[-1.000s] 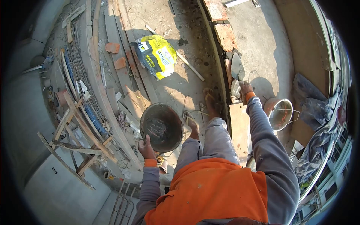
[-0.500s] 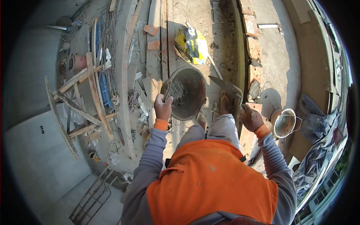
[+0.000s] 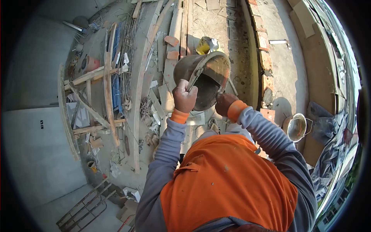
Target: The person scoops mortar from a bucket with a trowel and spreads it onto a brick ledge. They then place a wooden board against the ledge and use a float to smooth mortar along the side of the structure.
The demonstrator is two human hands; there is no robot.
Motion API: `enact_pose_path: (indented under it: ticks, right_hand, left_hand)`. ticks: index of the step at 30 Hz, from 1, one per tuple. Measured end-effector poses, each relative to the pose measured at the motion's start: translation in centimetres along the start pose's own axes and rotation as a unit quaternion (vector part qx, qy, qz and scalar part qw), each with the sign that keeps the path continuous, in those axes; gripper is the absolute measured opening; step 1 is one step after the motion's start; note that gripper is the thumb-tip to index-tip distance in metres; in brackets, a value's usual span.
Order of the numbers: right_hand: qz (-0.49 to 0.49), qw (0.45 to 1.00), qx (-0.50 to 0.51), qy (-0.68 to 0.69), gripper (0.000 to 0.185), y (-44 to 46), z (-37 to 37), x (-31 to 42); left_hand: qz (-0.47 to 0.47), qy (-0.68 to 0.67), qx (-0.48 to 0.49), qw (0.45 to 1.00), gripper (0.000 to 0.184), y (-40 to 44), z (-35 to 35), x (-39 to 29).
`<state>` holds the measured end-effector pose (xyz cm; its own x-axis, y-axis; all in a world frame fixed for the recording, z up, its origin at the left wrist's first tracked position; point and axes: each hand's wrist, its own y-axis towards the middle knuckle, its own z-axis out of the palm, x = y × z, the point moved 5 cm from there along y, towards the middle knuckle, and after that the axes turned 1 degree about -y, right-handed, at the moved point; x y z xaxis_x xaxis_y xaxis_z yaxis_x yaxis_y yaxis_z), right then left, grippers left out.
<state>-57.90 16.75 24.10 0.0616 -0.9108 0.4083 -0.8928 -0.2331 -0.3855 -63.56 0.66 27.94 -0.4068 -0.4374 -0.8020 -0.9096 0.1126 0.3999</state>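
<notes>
Bucket: Here it is, the dark bucket [image 3: 187,66] up in front of the body, tipped on its side so the mouth faces back towards the wearer. The inside is in deep shadow, so I can't make out what's in it.
Left hand: The left hand [image 3: 184,96] is clamped on the near left of the rim, thumb over the lip.
Right hand: And the right hand [image 3: 227,103] is curled up against the right side of the rim; its fingers are turned away, so whether it grips the lip or something else, I can't tell.
Feel: Looks stiff-walled and tough to me, hardly fragile; modest in weight if there's little inside, though that's a guess. The grimy coating could make it gritty or slick.
Best hold: The thick lip, I'd say, one hand on each side, because the smooth round belly offers little to grab.
Just beyond: A yellow bag [image 3: 208,45] peeks past the top edge, and a pale stick [image 3: 233,86] shows beside the bucket, close by the right hand.
Right side: A line of bricks [image 3: 266,61] runs along there, with a pail [image 3: 288,124] standing near its closer end and crumpled plastic sheeting [image 3: 324,133] farther out.
Left side: Long planks [image 3: 145,58] and a rough wooden frame [image 3: 108,96] crowd the floor, awkward for stepping that way.
</notes>
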Motion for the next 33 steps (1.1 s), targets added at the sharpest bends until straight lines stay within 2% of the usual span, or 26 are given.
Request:
enact_pose_path:
  ticks: [2, 4, 6, 8, 10, 11, 12, 13, 14, 16, 17, 19, 20, 22, 23, 24, 26, 27, 28, 30, 32, 33]
  right_hand:
    - [0.029, 0.992, 0.112, 0.054, 0.022, -0.6, 0.5, 1.0]
    - [0.002, 0.989, 0.134, 0.059, 0.023, -0.8, 1.6, 0.7]
    - [-0.204, 0.975, 0.070, 0.056, 0.026, -0.4, 3.4, 0.8]
    - [-0.148, 0.949, 0.158, 0.230, 0.029, -2.3, 1.2, 1.7]
    - [-0.049, 0.885, 0.231, 0.402, 0.035, -3.9, 0.0, 1.3]
    - [-0.036, 0.886, 0.221, 0.406, 0.035, -4.3, 0.5, 0.2]
    - [-0.061, 0.821, 0.243, 0.513, 0.038, -4.2, 1.8, -0.5]
    - [-0.089, 0.743, 0.259, 0.610, 0.041, -4.2, 2.7, -1.1]
    - [-0.084, 0.744, 0.249, 0.614, 0.041, -4.3, 3.7, -2.2]
    - [-0.083, 0.597, 0.271, 0.750, 0.040, -5.0, 4.8, -3.7]
    - [-0.078, 0.573, 0.271, 0.769, 0.041, -5.5, 4.9, -4.5]
    - [-0.084, 0.559, 0.241, 0.789, 0.040, -6.3, 5.4, -6.6]
    - [-0.089, 0.542, 0.218, 0.807, 0.040, -6.7, 5.4, -7.7]
    - [-0.077, 0.555, 0.194, 0.805, 0.045, -9.0, 3.5, -9.9]
    - [-0.056, 0.550, 0.150, 0.820, 0.047, -9.8, 3.1, -11.6]
    - [-0.035, 0.544, 0.106, 0.832, 0.050, -10.5, 3.0, -13.5]
    - [-0.017, 0.512, 0.024, 0.858, 0.051, -11.2, 3.2, -17.9]
    - [0.014, 0.574, 0.003, 0.819, 0.049, -11.8, 1.7, -20.2]
    - [0.064, 0.584, -0.050, 0.808, 0.050, -11.9, 0.7, -22.5]
    - [0.092, 0.650, -0.138, 0.742, 0.052, -11.8, -1.3, -27.3]
    - [0.126, 0.723, -0.265, 0.625, 0.053, -11.1, -4.0, -31.7]
    - [0.176, 0.724, -0.325, 0.583, 0.053, -10.7, -5.5, -33.2]
  left_hand:
    - [-0.014, -0.016, 0.023, 1.000, 0.020, -0.7, -1.1, -0.2]
    - [0.020, -0.005, 0.053, 0.998, 0.021, -1.3, -1.9, -1.3]
    - [0.012, -0.019, 0.075, 0.997, 0.021, -1.9, -2.6, -1.0]
    - [0.007, -0.038, 0.101, 0.994, 0.021, -2.5, -2.6, -0.8]
    - [0.000, -0.065, 0.095, 0.993, 0.020, -2.5, -3.1, -0.8]
    - [-0.027, -0.104, 0.092, 0.990, 0.020, -2.5, -3.3, -0.5]
    - [-0.063, -0.135, 0.089, 0.985, 0.021, -2.6, -3.6, -0.7]
    - [-0.060, -0.140, 0.067, 0.986, 0.021, -2.4, -3.6, -1.5]
    - [-0.107, -0.159, 0.058, 0.980, 0.024, -2.2, -3.2, -2.4]
    - [-0.087, -0.104, 0.039, 0.990, 0.025, -1.8, -2.3, -1.6]
    - [-0.084, -0.108, 0.045, 0.990, 0.025, -1.5, -1.0, -1.4]
    - [-0.113, -0.112, -0.018, 0.987, 0.035, -0.8, 1.1, -0.6]
    - [-0.110, -0.114, -0.011, 0.987, 0.035, -0.4, 2.4, -0.1]
    - [-0.183, -0.134, -0.028, 0.973, 0.038, -0.6, 4.9, 2.5]
    - [-0.211, -0.127, -0.028, 0.969, 0.037, -1.0, 6.0, 4.8]
    - [-0.211, -0.127, -0.025, 0.969, 0.037, -1.2, 7.3, 5.7]
    - [-0.287, -0.124, -0.064, 0.948, 0.041, -2.0, 9.4, 7.9]
    - [-0.311, -0.107, -0.062, 0.942, 0.042, -2.6, 10.0, 9.4]
    - [-0.313, -0.105, -0.063, 0.942, 0.042, -3.1, 10.3, 10.4]
    - [-0.380, -0.020, -0.044, 0.924, 0.040, -4.6, 10.5, 12.8]
    - [-0.377, 0.001, -0.061, 0.924, 0.042, -5.9, 10.4, 15.0]
    - [-0.384, 0.035, -0.061, 0.921, 0.043, -6.7, 9.9, 16.1]
